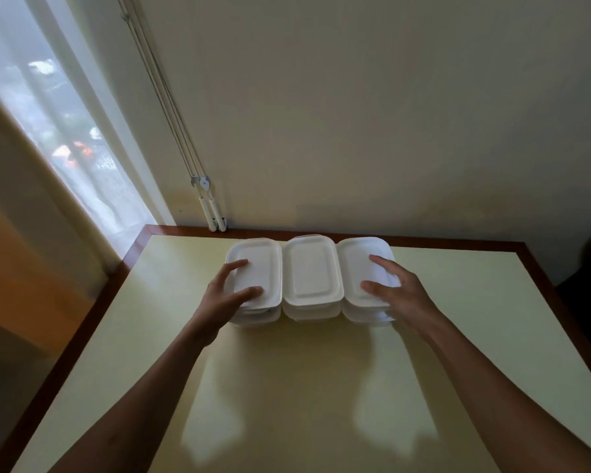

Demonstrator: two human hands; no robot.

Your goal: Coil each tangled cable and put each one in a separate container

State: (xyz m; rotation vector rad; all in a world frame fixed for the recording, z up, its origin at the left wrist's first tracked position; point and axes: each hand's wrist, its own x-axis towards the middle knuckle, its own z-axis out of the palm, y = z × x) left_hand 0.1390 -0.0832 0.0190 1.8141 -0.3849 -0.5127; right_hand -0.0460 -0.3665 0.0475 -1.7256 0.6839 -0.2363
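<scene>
Three white lidded containers sit in a tight row at the centre of the frame, toward the far edge of the pale yellow table (287, 370), and you have both hands on the outer two. Your left hand (224, 295) is on the left container (256, 268): thumb lying across the near end of the lid, a finger reaching over its left side, the grip half-curled round that near left corner. Your right hand (401, 290) mirrors it on the right container (359, 264), fingers spread, one laid across the lid's middle, another along its near end, the rest wrapping down the right side. The middle container (311, 271) stands untouched between them, its sides touching both neighbours. All three lids are on and sit flat. No cable shows anywhere on the table, so I cannot tell you where the cables are from this view. The table's dark reddish-brown rim (458, 241) runs along the back against a plain cream wall (355, 114). At upper left, a bright window (48, 97) with a sheer covering, and white blind cords (171, 107) run down the wall to a small bracket just above the table's back edge.
</scene>
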